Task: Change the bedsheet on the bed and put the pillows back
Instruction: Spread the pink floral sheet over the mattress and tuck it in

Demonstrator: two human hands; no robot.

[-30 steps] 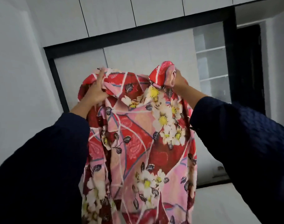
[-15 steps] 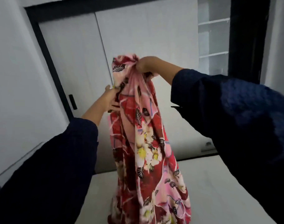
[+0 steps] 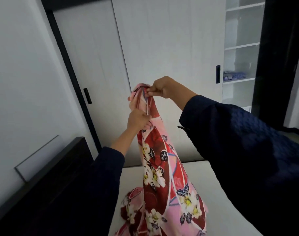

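Red-pink floral bedsheet — bunched, hanging onto mattress.

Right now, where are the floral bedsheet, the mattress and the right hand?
floral bedsheet (image 3: 155, 167): head view, on its hanging middle.
mattress (image 3: 205, 184): head view, bare top right of the sheet.
right hand (image 3: 164, 89): head view, on its back.

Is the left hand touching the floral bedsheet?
Touching. The head view shows the left hand gripping the gathered floral bedsheet just below the right hand.

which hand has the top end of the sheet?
The right hand: it pinches the bunched top end of the floral bedsheet. The left hand grips the sheet just below it.
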